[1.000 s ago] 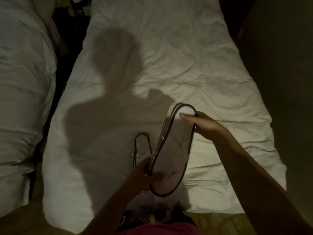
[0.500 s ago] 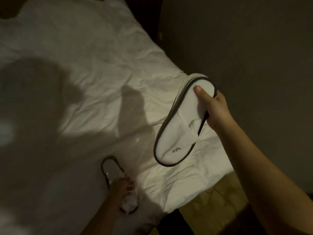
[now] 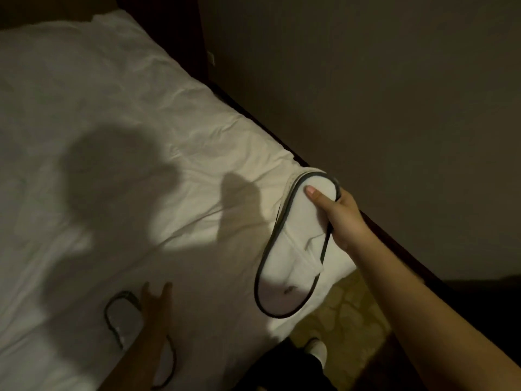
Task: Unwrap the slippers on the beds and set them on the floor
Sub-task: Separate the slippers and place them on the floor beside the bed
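Observation:
My right hand (image 3: 339, 218) grips the heel end of a white slipper with dark trim (image 3: 287, 263), holding it in the air over the bed's right front corner, toe pointing down. A second slipper (image 3: 124, 320), partly in clear wrapping, lies flat on the white bed (image 3: 112, 136) near its front edge. My left hand (image 3: 156, 303) hovers just over that slipper with fingers spread, and my forearm hides the slipper's middle.
A dark wall runs along the right of the bed. Patterned carpet floor (image 3: 346, 309) shows at the bed's front right corner, with my white-shod foot (image 3: 317, 348) on it. My shadow falls across the sheet.
My left hand has let go of the wrapped slipper on the bed and opened. My right hand has carried the white slipper rightwards and lower, toward the bed corner. My view has swung right.

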